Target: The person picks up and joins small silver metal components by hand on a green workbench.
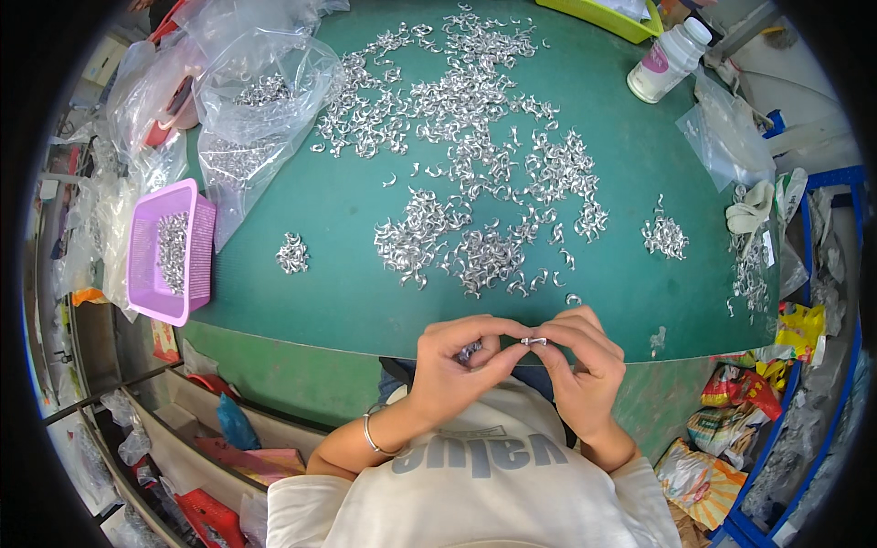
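Just above the near edge of the green table [329, 308], my left hand [459, 363] and my right hand [582, 370] meet fingertip to fingertip. Between them they pinch one small curved metal piece [534, 341]. More such pieces [469, 352] sit in the curled fingers of my left hand. Beyond my hands lies a large scattered heap of curved silvery pieces [490, 260]. A single loose piece [573, 299] rests close to my right fingers. Smaller piles lie apart, one to the left [293, 253] and one to the right [664, 237].
A purple plastic basket [205, 253] holding metal pieces stands at the left edge. Clear plastic bags [274, 137], some with pieces inside, lie behind it. A white bottle [668, 61] and a yellow-green tray [610, 19] are at the back right. A pale glove [750, 209] lies at right.
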A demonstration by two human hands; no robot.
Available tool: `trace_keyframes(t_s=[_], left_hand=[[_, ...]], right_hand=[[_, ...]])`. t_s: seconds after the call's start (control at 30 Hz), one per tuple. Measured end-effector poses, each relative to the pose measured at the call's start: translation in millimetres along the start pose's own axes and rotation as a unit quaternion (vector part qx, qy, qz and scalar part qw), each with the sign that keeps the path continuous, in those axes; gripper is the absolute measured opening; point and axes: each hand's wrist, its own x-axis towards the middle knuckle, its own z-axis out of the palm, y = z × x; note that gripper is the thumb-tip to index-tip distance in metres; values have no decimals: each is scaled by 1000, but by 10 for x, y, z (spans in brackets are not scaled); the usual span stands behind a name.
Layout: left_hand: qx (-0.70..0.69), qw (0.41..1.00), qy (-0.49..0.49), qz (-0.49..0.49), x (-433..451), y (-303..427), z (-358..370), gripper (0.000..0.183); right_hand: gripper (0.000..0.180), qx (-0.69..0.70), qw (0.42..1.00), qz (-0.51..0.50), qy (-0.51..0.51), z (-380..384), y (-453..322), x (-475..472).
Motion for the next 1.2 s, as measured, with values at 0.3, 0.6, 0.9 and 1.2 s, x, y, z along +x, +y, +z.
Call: trace_keyframes(t_s=[0.3, 0.6, 0.9, 1.2], left_hand=[[-107, 989, -10, -99, -12, -10, -16, 13], [-468, 829, -98, -291, 40, -255, -82, 14], [-397, 870, -22, -292, 103, -400, -3, 6], [-51, 989, -22, -138, 144, -461, 216, 19]], right_hand=[[21, 17, 1000, 9, -8, -38, -50, -5], [18, -64, 997, 21, 29, -141, 197, -30], [17, -299, 953, 33, 23, -326, 763, -111], [11, -64, 981, 165, 76, -147, 576, -122]])
